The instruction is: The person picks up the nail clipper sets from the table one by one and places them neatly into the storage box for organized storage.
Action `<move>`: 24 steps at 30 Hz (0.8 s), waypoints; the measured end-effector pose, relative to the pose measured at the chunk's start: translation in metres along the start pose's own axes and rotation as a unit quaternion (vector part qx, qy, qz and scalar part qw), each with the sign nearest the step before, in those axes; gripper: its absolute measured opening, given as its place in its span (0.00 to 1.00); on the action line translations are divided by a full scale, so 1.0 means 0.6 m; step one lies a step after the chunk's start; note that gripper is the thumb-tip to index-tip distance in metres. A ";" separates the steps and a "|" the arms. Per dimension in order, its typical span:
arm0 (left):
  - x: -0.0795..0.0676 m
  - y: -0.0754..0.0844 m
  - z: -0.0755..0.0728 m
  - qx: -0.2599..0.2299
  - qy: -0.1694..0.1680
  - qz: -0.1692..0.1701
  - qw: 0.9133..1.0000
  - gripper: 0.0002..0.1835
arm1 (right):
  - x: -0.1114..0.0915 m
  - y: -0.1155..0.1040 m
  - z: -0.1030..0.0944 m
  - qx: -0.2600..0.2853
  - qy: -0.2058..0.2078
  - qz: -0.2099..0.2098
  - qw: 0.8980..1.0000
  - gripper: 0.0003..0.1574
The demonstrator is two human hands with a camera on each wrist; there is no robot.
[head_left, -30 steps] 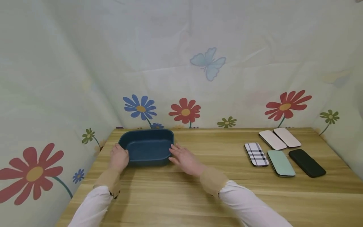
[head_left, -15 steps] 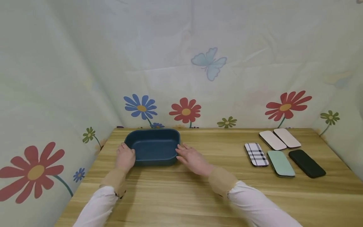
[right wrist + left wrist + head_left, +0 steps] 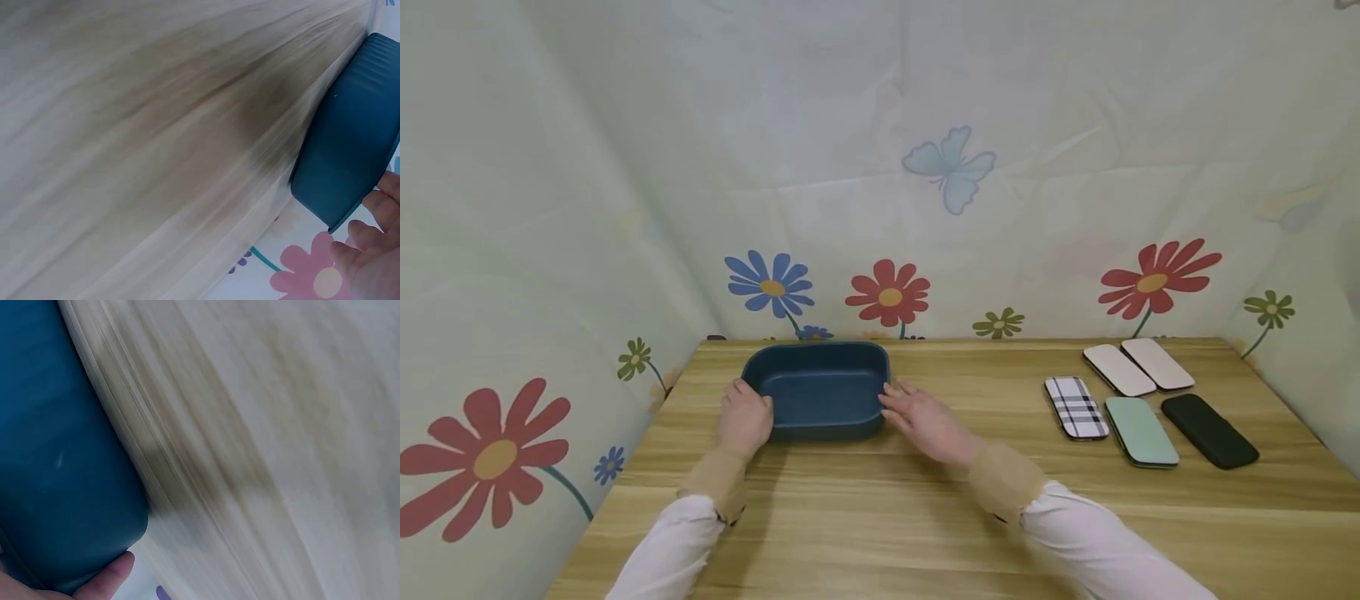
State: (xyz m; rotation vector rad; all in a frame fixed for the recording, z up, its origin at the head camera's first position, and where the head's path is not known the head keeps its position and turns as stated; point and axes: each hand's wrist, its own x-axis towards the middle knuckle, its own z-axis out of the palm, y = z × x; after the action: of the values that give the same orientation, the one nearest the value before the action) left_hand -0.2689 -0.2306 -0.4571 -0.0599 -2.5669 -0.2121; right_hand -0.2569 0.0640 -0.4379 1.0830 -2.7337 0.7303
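Observation:
A dark blue rectangular basin (image 3: 820, 392) with rounded corners stands on the wooden table near its back edge, with nothing in it. At its left front corner my left hand (image 3: 745, 419) grips the wall, thumb at the rim. In the left wrist view a finger (image 3: 109, 578) lies along the end of the basin (image 3: 56, 450). My right hand (image 3: 931, 423) touches the right wall with fingers stretched out. From the right wrist, the fingers (image 3: 381, 209) show right at the side of the basin (image 3: 350, 137).
To the right lie several flat slim cases: a plaid one (image 3: 1077, 407), a mint green one (image 3: 1142, 432), a black one (image 3: 1210, 431) and two pale pink ones (image 3: 1120, 370). A flowered cloth (image 3: 1037, 208) hangs behind the table (image 3: 850, 517).
The basin has slid to the right along the table, with both hands moving along at its sides. The cases on the right have stayed in place.

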 end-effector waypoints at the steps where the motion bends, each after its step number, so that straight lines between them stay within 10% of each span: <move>1: 0.000 0.003 0.002 0.005 -0.002 0.004 1.000 0.25 | -0.003 0.002 -0.002 0.003 0.003 -0.001 1.000 0.24; 24: 0.001 0.068 0.012 -0.008 -0.015 -0.055 0.998 0.29 | -0.014 0.020 -0.025 0.057 0.095 0.051 0.992 0.14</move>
State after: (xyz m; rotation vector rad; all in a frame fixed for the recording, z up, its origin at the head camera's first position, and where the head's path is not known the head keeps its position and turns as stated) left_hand -0.2697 -0.1891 -0.4568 0.0735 -2.6013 -0.2746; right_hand -0.2599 0.0838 -0.4315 0.8495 -2.6266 0.9632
